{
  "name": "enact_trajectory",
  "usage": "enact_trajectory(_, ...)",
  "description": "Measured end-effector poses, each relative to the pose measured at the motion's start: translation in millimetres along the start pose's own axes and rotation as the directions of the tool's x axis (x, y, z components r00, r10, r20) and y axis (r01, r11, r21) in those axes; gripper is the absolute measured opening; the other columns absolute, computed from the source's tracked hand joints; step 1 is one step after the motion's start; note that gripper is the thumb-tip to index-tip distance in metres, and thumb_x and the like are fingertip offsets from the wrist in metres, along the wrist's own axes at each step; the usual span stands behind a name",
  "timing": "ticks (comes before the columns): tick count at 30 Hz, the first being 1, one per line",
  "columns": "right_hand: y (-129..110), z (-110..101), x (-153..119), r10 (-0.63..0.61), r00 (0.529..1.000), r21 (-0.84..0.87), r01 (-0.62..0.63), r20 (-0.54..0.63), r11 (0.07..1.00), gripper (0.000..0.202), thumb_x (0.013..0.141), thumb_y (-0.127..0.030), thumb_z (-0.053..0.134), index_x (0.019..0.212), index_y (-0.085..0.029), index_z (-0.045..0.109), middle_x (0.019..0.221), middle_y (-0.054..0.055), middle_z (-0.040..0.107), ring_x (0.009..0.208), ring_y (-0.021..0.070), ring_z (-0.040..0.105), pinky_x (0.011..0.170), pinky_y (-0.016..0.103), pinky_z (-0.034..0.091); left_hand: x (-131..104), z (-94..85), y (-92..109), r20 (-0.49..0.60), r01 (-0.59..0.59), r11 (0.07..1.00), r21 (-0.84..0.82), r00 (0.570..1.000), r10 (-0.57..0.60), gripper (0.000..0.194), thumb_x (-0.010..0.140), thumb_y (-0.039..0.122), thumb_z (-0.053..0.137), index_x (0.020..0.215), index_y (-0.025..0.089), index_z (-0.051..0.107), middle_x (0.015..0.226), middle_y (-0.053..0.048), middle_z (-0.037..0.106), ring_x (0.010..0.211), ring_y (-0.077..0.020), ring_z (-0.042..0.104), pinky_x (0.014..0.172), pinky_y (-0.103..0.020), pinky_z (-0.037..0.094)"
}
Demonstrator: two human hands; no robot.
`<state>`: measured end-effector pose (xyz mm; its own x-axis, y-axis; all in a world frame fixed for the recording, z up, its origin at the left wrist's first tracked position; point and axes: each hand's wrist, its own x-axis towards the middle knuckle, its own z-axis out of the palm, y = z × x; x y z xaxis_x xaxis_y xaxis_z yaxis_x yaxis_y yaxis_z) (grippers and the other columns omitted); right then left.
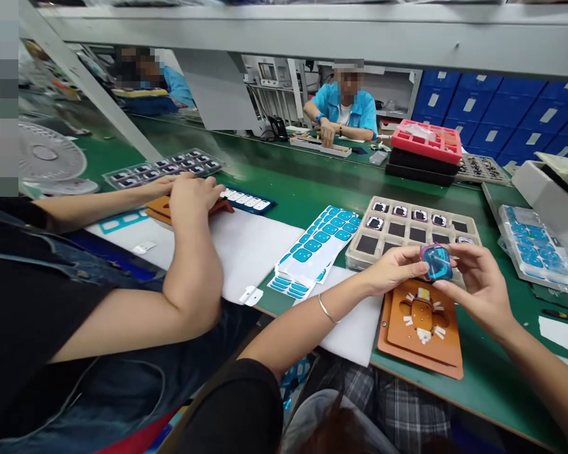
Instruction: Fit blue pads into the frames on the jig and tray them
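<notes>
Left grip (397,266): thumb and fingers pinching the left edge of the case (438,263).
Right grip (485,287): clasping the right side of the same case, thumb at its lower edge.
Case: raised off the table (487,359), between the two grips; glossy blue face, purple rim visible at left.
Left wrist: one thin bangle (328,309).
Jig (397,340): orange, layered, lying on the table near the case; shaped recess at centre, pale tabs around it.
Tray (360,257): beige, beyond the jig; four small parts in the far row, one at the left of the next row; near row partly hidden.
Sheets (307,268): overlapping pile left of the tray, bearing blue stickers.
Packed parts (532,249): blue, in clear wrap, right of the tray.
Neighbour (194,277), left: arms over a second jig (158,208).
Red bin (407,145): stacked on a black bin (419,165).
Far side: a person in blue (366,116), working over a long box.
</notes>
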<state>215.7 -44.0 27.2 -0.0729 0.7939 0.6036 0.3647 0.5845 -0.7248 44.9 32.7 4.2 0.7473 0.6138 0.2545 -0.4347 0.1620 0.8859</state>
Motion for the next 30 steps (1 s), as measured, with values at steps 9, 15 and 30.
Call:
enact_trajectory(9,-15.6,-7.3,10.3,-0.051,0.999,-0.214,0.047,-0.013,0.976,0.010,0.088,-0.031,0.070,0.080,-0.027,0.065,0.109,0.006,0.066,0.107,0.0281,0.063,0.090,0.048,0.052,-0.5,6.3,-1.7,-0.033,-0.051,0.998,0.032,0.998,0.052,0.073,0.055,0.047,0.093,0.114,0.021,0.058,0.099,-0.002,0.067,0.090,-0.0153,0.066,0.090,-0.036,0.052)
enact_trajectory(15,-21.3,-11.8,7.1,-0.068,0.998,-0.224,0.067,0.003,0.972,0.007,0.086,-0.025,0.073,0.082,-0.030,0.068,0.097,0.004,0.063,0.092,0.0244,0.062,0.081,0.044,0.051,-2.3,7.0,0.6,0.085,-0.166,0.980,0.111,0.984,0.157,0.059,0.071,0.043,0.084,0.123,0.024,0.062,0.128,-0.008,0.061,0.121,-0.0229,0.059,0.106,-0.040,0.047)
enact_trajectory(30,-37.5,-14.2,5.8,-0.183,0.982,-0.245,0.190,0.051,0.951,0.013,0.082,-0.014,0.075,0.080,-0.025,0.068,0.091,0.001,0.065,0.085,0.0183,0.063,0.076,0.036,0.049,-3.1,5.3,-0.1,0.087,-0.101,0.995,-0.019,0.991,0.102,0.052,0.069,0.030,0.087,0.115,0.022,0.065,0.114,-0.006,0.068,0.106,-0.0179,0.066,0.099,-0.033,0.048)
